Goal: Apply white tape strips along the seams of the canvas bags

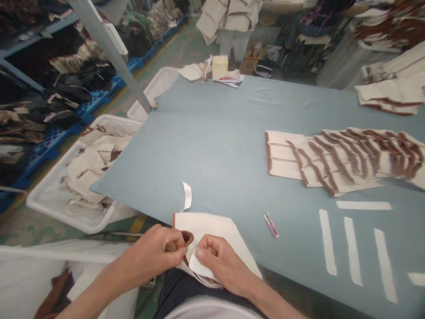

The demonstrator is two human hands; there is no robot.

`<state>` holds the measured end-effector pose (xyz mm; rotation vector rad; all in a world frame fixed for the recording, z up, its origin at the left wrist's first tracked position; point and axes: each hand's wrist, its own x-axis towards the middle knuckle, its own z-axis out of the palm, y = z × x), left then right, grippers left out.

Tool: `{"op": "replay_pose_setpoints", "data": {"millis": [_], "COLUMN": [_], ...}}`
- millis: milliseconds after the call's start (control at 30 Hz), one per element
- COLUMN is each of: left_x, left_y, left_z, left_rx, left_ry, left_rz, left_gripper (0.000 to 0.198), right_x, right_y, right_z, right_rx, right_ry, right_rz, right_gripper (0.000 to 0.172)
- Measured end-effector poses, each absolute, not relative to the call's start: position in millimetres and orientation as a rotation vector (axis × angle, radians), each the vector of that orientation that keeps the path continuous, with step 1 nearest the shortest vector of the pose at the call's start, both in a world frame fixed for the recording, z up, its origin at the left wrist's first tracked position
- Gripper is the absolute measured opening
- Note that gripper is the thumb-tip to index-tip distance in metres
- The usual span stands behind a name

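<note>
A cream fabric piece with brown edging lies over the near table edge and hangs toward my lap. The fingers of my left hand are closed on its brown edge, which curls up beside the fingertips. Close by on the right, my right hand pinches a white strip against the cream fabric; its far end is hidden under the hand. Just beyond the fabric, a curled white strip rests on the table. Pink-handled thread snips lie to the right of both hands.
The blue-grey table carries an overlapping row of cream, brown-edged pieces and several white strips at right. White bins with fabric stand at left, near a metal post. A person sits beyond the table.
</note>
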<state>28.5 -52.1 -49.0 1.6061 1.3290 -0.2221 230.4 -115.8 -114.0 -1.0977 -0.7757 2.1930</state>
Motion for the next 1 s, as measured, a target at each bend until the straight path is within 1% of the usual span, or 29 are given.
{"op": "replay_pose_setpoints", "data": {"millis": [200,333,400,533,700,767,833,933,1000], "left_x": [24.1,23.3,26.6,39.4,46.8,46.8,48.1,54.8,61.6], "left_y": [-50.2,-48.9,-47.7,-46.0,-38.2,-31.6,-24.2,-15.3,-12.1], "left_z": [-49.4,-54.6,-59.4,-67.3,-63.2,-56.3,-46.8,-31.4,-22.9], "left_rx": [1.568,1.486,1.44,1.378,1.305,1.278,1.234,1.136,1.088], "left_ry": [1.249,1.251,1.264,1.259,1.2,1.16,1.107,1.002,0.938], "left_rz": [-0.261,-0.157,-0.071,0.112,0.177,0.183,0.205,0.236,0.239], "left_gripper": [0.029,0.027,0.033,0.053,0.061,0.064,0.065,0.061,0.057], "right_x": [230.7,231.8,233.2,236.0,246.2,255.0,265.1,278.6,284.1], "right_y": [-111.8,-111.1,-111.7,-114.1,-111.6,-107.2,-101.6,-93.1,-89.1], "right_z": [-104.8,-102.7,-102.7,-103.2,-97.7,-89.3,-75.4,-47.1,-27.7], "right_rx": [-1.154,-1.173,-1.181,-1.217,-1.304,-1.315,-1.317,-1.357,-1.399], "right_ry": [-0.894,-0.926,-0.932,-0.929,-0.925,-0.939,-0.978,-1.116,-1.219], "right_rz": [2.206,2.185,2.135,2.007,1.865,1.809,1.734,1.577,1.472], "right_gripper": [0.073,0.072,0.071,0.07,0.067,0.062,0.053,0.037,0.03]}}
